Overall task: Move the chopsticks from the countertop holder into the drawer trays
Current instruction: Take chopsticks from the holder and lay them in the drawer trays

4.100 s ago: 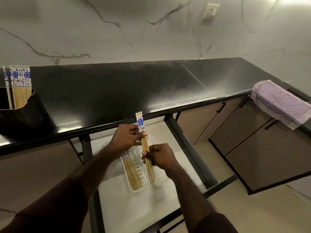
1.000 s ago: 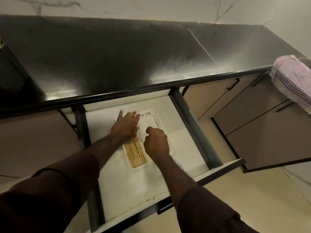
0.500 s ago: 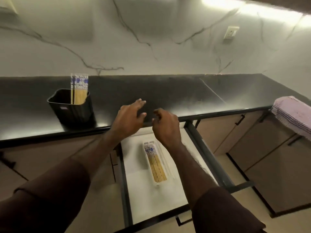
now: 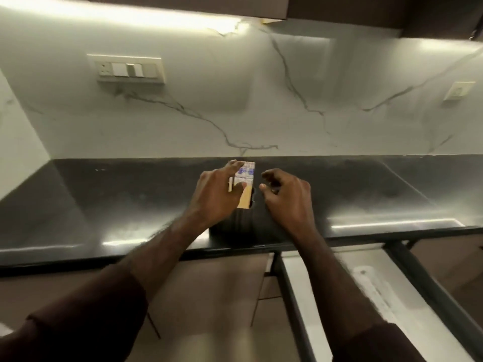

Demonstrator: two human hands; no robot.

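A bundle of wooden chopsticks (image 4: 247,173) with blue-patterned tops stands upright in a black holder (image 4: 235,226) on the dark countertop (image 4: 125,199). My left hand (image 4: 214,197) pinches the bundle near its top, a finger behind it and the thumb in front. One stick leans away from the bundle at the hand's edge. My right hand (image 4: 287,197) hovers just right of the holder, fingers loosely curled, holding nothing. The open drawer (image 4: 308,296) is at the lower right, with a white tray (image 4: 371,283) blurred inside; its contents cannot be made out.
A marble backsplash rises behind the counter, with a switch panel (image 4: 129,70) at the upper left and a socket (image 4: 458,91) at the right. Closed brown cabinet fronts (image 4: 214,296) sit below the counter, left of the drawer.
Both hands left the drawer tray and moved up and left to the holder. My left hand has taken hold of the chopsticks; the view has turned toward the holder.
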